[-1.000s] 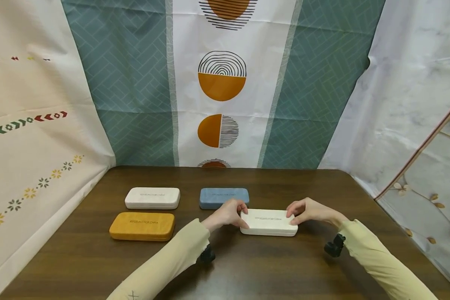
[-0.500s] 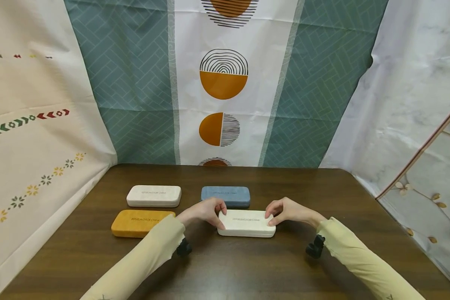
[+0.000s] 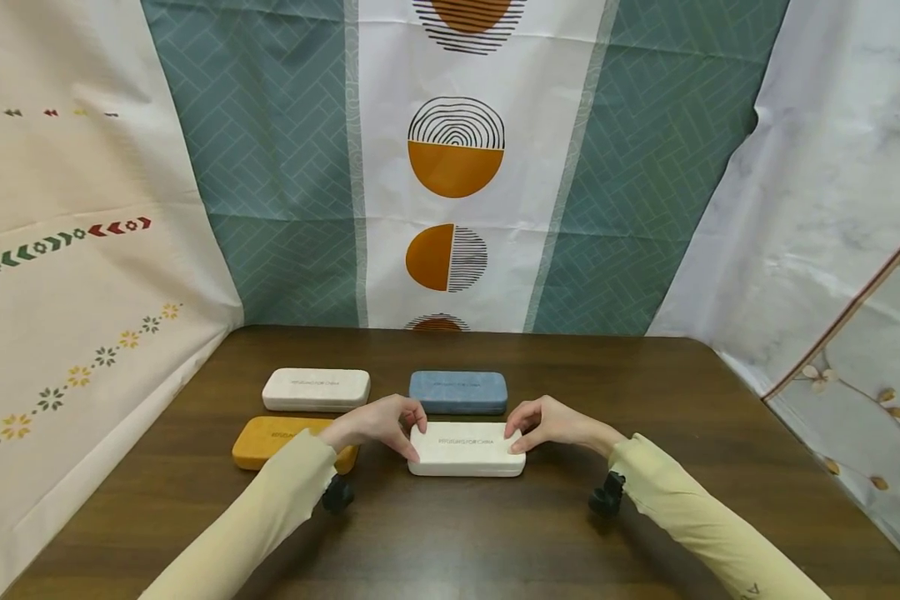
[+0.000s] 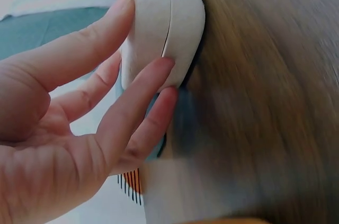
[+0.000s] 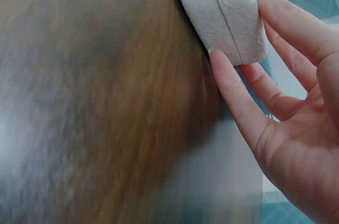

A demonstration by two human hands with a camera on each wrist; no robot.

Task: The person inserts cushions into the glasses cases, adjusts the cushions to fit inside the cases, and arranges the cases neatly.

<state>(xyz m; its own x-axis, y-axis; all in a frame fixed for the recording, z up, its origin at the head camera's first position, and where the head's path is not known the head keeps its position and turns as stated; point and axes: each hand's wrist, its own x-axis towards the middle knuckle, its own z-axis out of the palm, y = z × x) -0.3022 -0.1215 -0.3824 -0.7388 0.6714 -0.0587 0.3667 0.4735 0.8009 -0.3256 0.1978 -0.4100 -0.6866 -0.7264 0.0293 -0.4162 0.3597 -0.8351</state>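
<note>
A white glasses case [image 3: 465, 450] with small lettering on its lid is held between my two hands, closed and lying flat at or just on the tabletop. My left hand [image 3: 384, 422] grips its left end. In the left wrist view the thumb [image 4: 92, 44] lies on the lid side, with fingertips against the end near the seam. At the right end, my right hand [image 3: 558, 425] pinches the case between thumb and fingers. The right wrist view shows the case's end [image 5: 228, 17] with its seam, fingertips touching around it.
Behind the held case lies a blue glasses case [image 3: 458, 393]. Another white glasses case [image 3: 316, 390] sits at the back left, with a yellow glasses case [image 3: 258, 446] in front of it, partly covered by the left arm. All rest on a dark wooden table [image 3: 607, 383] backed by hanging cloths.
Both hands have moved left across the table with the white glasses case between them. It now lies in front of the blue case. The left forearm now covers part of the yellow case.
</note>
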